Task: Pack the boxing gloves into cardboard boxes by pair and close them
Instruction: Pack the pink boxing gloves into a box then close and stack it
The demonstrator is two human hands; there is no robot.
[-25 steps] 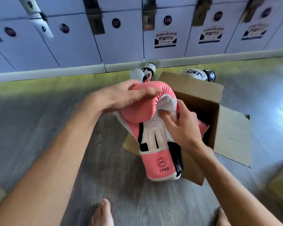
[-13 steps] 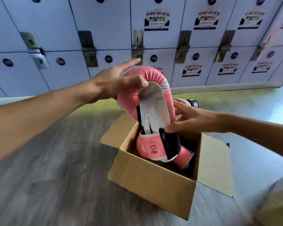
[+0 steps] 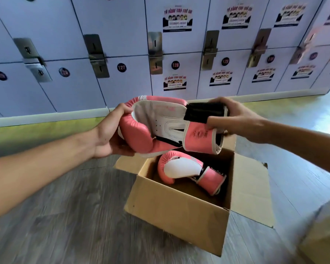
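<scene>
I hold a pink and white boxing glove (image 3: 160, 126) sideways just above an open cardboard box (image 3: 175, 216) on the floor. My left hand (image 3: 111, 134) cups its padded fist end. My right hand (image 3: 234, 119) grips its cuff by the black strap. A second pink and white glove (image 3: 187, 172) lies inside the box, cuff pointing right. The box flaps stand open, with one wide flap (image 3: 251, 191) folded out to the right.
A wall of pale lockers (image 3: 133, 77) with numbered discs and stickers runs along the back. Another cardboard box (image 3: 324, 237) sits at the lower right corner. The floor is grey wood planks with a yellow-green strip by the lockers.
The held glove has turned from upright with its cuff dipping into the box to lying sideways above the box. My left hand has shifted from on top of its fist end to under it.
</scene>
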